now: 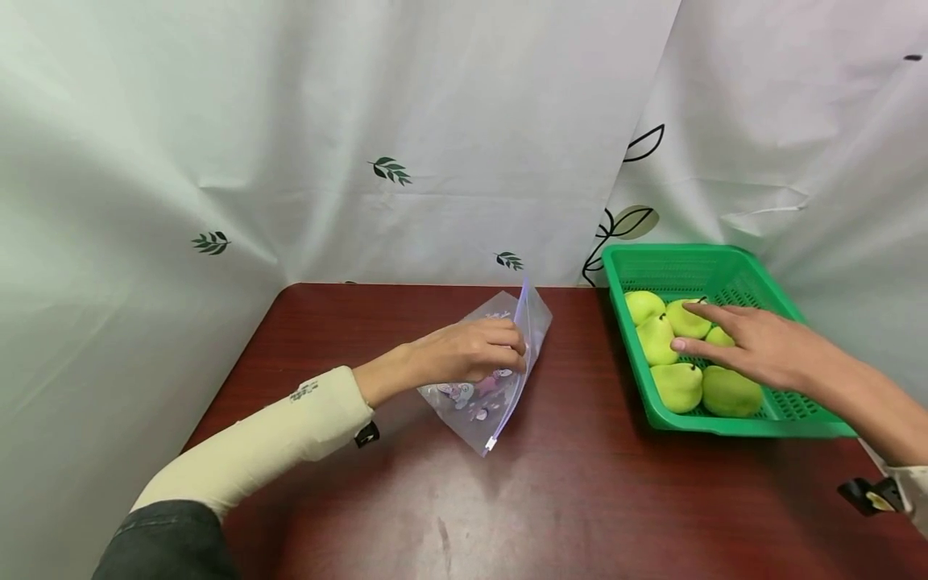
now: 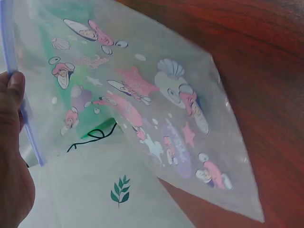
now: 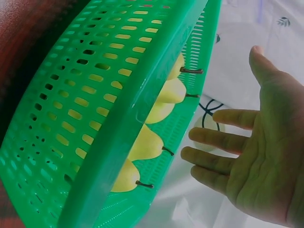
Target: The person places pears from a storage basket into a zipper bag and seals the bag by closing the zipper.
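My left hand (image 1: 471,350) grips the zip edge of a clear zip bag (image 1: 500,395) printed with pink and white cartoon figures. A lilac zip strip with a white slider (image 1: 491,443) runs along the bag's edge. In the left wrist view the bag (image 2: 142,95) hangs flat, with the thumb on its strip. Over the green basket (image 1: 638,387) my right hand (image 1: 768,346) is spread, palm down, holding nothing. Several yellow-green pears (image 1: 677,387) lie in the basket under and beside its fingers. The right wrist view shows the fingers (image 3: 213,137) apart from the pears (image 3: 145,142).
The basket's slotted wall and thick rim stand at the right of a dark red-brown table (image 1: 565,499). A white cloth (image 1: 464,121) with leaf prints hangs behind the table and along both sides.
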{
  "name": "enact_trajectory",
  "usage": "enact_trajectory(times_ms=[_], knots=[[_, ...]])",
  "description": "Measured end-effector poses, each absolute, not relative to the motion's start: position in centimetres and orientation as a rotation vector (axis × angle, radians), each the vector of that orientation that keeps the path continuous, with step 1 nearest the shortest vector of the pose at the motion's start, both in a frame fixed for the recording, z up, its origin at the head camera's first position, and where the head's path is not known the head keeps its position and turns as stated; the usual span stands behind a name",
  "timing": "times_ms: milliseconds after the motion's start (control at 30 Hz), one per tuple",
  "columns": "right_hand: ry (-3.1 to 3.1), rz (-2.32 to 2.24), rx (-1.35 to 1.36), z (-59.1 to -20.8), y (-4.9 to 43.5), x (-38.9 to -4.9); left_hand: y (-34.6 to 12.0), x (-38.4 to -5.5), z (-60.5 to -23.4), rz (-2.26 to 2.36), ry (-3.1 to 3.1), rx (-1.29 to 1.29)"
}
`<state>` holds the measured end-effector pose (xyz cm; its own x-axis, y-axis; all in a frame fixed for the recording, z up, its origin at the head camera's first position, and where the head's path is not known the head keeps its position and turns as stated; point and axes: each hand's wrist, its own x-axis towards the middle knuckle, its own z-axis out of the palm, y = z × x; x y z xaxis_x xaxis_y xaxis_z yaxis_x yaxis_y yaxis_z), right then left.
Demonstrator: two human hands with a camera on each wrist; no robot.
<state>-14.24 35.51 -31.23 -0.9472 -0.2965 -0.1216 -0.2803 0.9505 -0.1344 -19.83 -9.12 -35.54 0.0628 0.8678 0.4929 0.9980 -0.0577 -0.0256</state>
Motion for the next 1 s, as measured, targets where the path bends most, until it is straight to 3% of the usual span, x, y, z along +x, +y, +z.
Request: enact_trajectory(times_ms=[400, 1000], knots=[[2.936, -0.213, -0.496, -31.6, 35.5, -13.4, -9.2, -21.0, -34.4, -0.456, -1.863, -1.94], [2.922, -0.254, -0.566, -32.2, 35.4, -13.0, -9.1, -21.5, -35.7, -0.708, -2.019, -1.885]])
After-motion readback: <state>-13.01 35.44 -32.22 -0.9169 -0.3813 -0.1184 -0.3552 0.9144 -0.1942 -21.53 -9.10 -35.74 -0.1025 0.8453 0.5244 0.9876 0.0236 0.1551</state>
